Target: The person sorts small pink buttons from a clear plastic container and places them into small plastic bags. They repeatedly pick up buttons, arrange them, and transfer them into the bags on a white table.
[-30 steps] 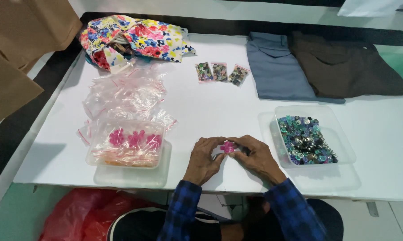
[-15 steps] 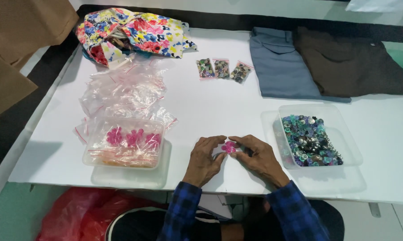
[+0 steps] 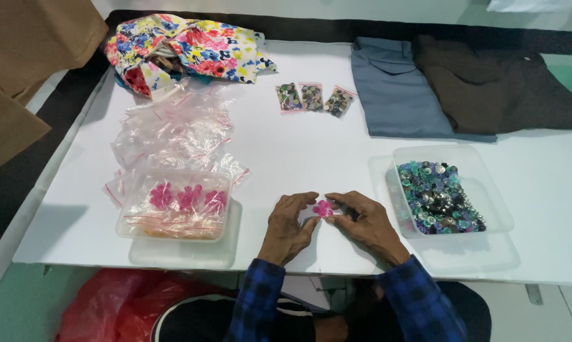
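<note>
- Both hands are resting at the near edge of the white desk, and the pink buttons are sitting right between the fingertips.
- What could go wrong, to my eye: the buttons are small and bunched together, so a loose pinch could be letting one slip out and roll across the desk or off the near edge, which is just behind the wrists.
- The little clear bag they seem to be lying in is hard to make out; if its mouth is gaping, pieces could be spilling as it gets handled.
- The left hand is curling in, fingers nearly closed, the tips touching the pink cluster from its left side.
- The right hand is mirroring it, fingers pinching in on the cluster from the right; whether either hand is truly gripping or only touching, I cannot tell.
- Just right of the right hand a clear tray is holding mixed blue-green buttons.
- Left of the left hand a tub is holding bagged pink buttons, with empty bags piling beyond it.
- Well ahead of the fingers three filled bags are lying in a row, with floral cloth and folded trousers further off.
</note>
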